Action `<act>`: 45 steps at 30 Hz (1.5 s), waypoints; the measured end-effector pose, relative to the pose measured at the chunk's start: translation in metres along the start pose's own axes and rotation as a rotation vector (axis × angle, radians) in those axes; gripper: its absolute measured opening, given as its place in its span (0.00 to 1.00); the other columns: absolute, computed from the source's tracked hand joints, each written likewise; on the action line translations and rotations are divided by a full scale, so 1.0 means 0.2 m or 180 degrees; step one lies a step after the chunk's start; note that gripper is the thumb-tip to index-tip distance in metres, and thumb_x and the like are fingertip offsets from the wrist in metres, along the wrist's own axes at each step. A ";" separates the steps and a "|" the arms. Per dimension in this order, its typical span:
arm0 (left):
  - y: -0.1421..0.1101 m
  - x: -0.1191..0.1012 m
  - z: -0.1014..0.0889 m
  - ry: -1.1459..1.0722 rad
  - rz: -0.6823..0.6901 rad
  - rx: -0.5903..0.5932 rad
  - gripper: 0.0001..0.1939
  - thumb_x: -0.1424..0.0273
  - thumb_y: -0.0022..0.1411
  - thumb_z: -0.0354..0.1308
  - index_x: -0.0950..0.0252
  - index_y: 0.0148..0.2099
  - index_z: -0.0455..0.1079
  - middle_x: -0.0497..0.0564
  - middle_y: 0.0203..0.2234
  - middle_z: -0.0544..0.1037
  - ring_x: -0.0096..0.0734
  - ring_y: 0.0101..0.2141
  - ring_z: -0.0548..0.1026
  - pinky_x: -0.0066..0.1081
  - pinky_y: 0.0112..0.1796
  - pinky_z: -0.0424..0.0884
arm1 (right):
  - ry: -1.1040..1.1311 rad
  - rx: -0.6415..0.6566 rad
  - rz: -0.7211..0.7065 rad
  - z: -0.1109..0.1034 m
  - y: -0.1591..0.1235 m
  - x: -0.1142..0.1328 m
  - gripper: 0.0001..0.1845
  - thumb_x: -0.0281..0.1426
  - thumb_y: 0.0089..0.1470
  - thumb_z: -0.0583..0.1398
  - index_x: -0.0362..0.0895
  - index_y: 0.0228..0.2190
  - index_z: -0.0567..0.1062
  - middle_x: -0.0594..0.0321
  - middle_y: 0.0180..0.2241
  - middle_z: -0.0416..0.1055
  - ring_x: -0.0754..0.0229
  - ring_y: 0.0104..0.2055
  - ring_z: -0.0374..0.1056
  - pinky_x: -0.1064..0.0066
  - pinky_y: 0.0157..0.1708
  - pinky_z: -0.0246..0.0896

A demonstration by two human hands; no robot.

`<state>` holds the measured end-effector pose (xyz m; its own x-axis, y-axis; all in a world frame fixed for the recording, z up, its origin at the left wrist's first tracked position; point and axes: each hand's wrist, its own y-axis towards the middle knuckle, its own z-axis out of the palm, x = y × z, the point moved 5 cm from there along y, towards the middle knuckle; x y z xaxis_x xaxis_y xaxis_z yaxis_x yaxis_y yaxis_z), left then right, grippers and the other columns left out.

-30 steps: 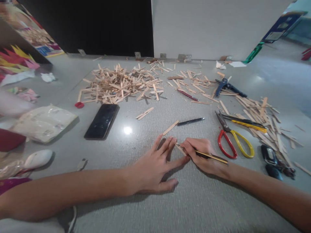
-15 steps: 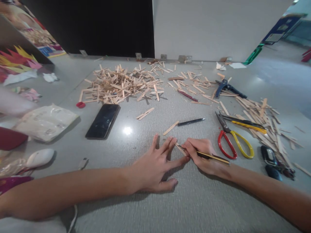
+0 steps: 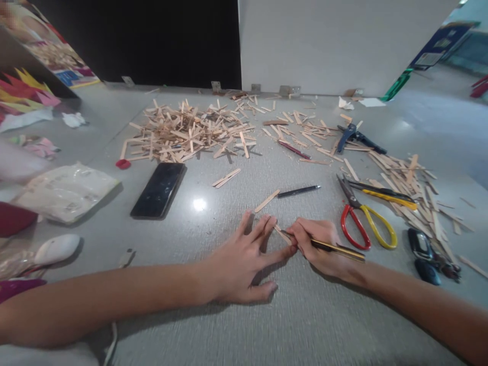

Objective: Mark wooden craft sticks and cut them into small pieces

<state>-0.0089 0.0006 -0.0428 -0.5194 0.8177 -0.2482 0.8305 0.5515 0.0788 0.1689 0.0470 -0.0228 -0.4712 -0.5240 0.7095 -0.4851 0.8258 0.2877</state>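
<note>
1. Work in hand: one craft stick [image 3: 284,238], flat on the grey tabletop [image 3: 213,335] between the two hands. Treat it as clock centre below.
2. Left hand [image 3: 242,267]: palm down, fingers mostly spread; two middle fingers close together. Fingertips sit at the stick's ends, apparently pinning it.
3. Right hand [image 3: 319,241]: thumb and fingers pinch a black-and-yellow pencil [image 3: 339,250], by its look; fine tip at the stick. Exact contact, can't tell.
4. Status: this stick looks mid-work, not finished. No mark or cut readable at this scale.
5. Apart from hands: single stick [image 3: 267,201] at 11 o'clock, near end of the black pen [image 3: 299,191] at 1; stick pair [image 3: 226,177] between 10 and 11. Can't tell if these are done.
6. Untouched: big stick pile [image 3: 190,132] between 10 and 11, farther out; loose sticks [image 3: 429,203] between 2 and 3. Plenty of stock; how much is usable, unclear.
7. Scissors [image 3: 355,204], between 2 and 3, lie unused.
</note>
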 end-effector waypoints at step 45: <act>0.01 0.00 0.01 0.0046 0.0020 -0.0301 0.48 0.45 0.71 0.56 0.57 0.82 0.43 0.68 0.78 0.51 0.74 0.73 0.52 0.79 0.65 0.46 | -0.0037 0.0232 0.0048 0.04 0.03 0.00 0.27 0.44 0.77 0.47 0.50 0.24 0.62 0.68 0.20 0.60 0.62 0.21 0.56 0.67 0.24 0.53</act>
<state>-0.0071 0.0005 -0.0441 -0.5176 0.8231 -0.2335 0.8114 0.5588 0.1714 0.1610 0.0496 -0.0260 -0.4873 -0.5142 0.7058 -0.5300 0.8165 0.2290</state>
